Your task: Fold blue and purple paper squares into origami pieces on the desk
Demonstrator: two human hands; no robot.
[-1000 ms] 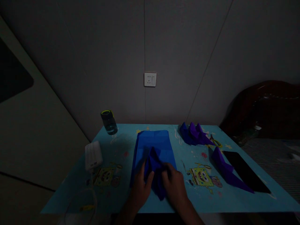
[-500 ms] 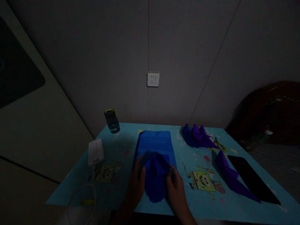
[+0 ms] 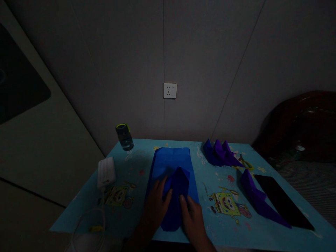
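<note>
Between my two hands is a dark blue folded paper (image 3: 177,201), with a raised, pointed fold at its far end. My left hand (image 3: 157,201) grips its left edge, thumb on top and fingers around the side. On the right edge, my right hand (image 3: 192,213) pinches it, the thumb lying on the paper and the other fingers curled. Beneath lies a stack of flat blue paper sheets (image 3: 172,157), partly covered by the folded paper and my hands. The dim light hides the finer creases.
A water bottle (image 3: 124,137) stands at the back left, and a white power bank (image 3: 106,172) with a cable lies nearer. On the right are several folded paper boats (image 3: 222,154), scissors (image 3: 246,163), another purple paper boat (image 3: 258,197) and a black tablet (image 3: 282,201) on the patterned table (image 3: 207,231).
The folded paper has drawn in narrower, its open pocket now pressed into a pointed fold. My left hand has moved right over it, and my right hand has shifted slightly left.
</note>
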